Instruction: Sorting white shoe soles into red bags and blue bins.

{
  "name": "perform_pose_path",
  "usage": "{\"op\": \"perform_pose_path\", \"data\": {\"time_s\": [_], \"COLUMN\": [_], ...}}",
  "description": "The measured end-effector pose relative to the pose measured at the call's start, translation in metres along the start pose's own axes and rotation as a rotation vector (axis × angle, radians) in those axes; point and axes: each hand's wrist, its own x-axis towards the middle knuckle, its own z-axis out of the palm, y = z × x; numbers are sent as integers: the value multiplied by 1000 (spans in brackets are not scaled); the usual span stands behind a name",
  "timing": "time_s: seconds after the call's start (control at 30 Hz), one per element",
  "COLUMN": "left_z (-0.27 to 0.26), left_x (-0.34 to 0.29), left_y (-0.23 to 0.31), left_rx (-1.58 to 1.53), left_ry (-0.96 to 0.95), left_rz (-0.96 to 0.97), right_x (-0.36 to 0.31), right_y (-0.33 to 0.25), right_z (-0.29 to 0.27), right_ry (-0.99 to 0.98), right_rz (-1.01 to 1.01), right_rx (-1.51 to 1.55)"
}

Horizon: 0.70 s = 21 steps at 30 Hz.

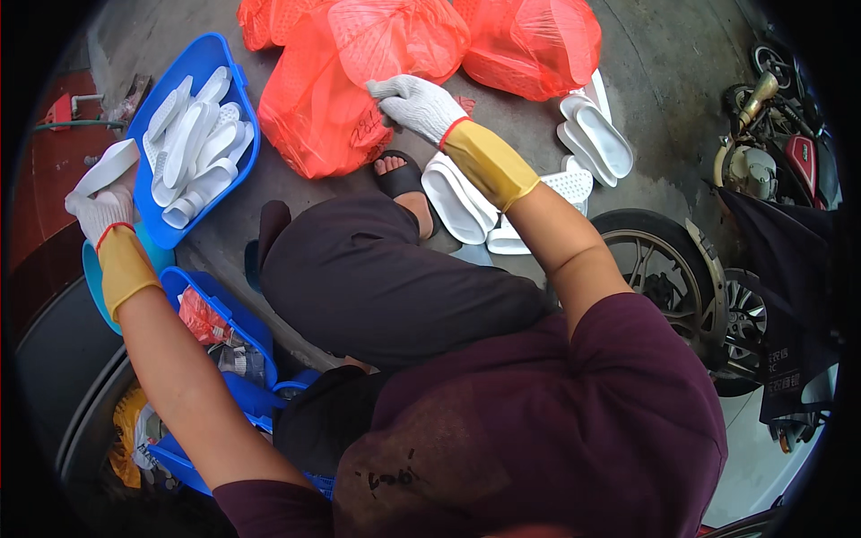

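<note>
My left hand (pixel 103 212), in a white knit glove with a yellow cuff, is closed around the lower end of a white slipper (pixel 109 165). It is beside the left rim of a blue basket (pixel 244 167) piled with white slippers (pixel 190 143). My right hand (pixel 414 108), gloved alike, reaches forward to a red plastic bag (pixel 309 117). Its fingers are pressed together at the bag's upper right part. The knotted or gathered part of the bag is hard to make out. Bulky shapes show through the thin film.
More red bags (pixel 534 45) lie at the far side. White slippers (pixel 599 143) rest on the grey floor near a motorcycle wheel (pixel 650 260). A motorcycle (pixel 780 161) stands at the right. Blue bins (pixel 233 309) holding bottles and a teal basin (pixel 99 278) are at the left.
</note>
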Motion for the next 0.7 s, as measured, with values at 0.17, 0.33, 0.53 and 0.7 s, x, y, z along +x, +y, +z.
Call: {"op": "perform_pose_path", "data": {"time_s": [0.17, 0.33, 0.53, 0.7], "left_z": [1, -78, -129, -156], "left_x": [-58, -124, -200, -253], "left_y": [-56, -101, -138, -132], "left_rx": [166, 430, 365, 416], "left_ry": [143, 22, 96, 148], "left_rz": [-101, -272, -392, -398], "right_x": [-87, -99, -89, -88], "right_y": [180, 146, 155, 194], "right_z": [-47, 17, 64, 85], "right_ry": [-44, -41, -143, -45], "right_rz": [637, 449, 436, 593], "right_rx": [-623, -641, -726, -612]}}
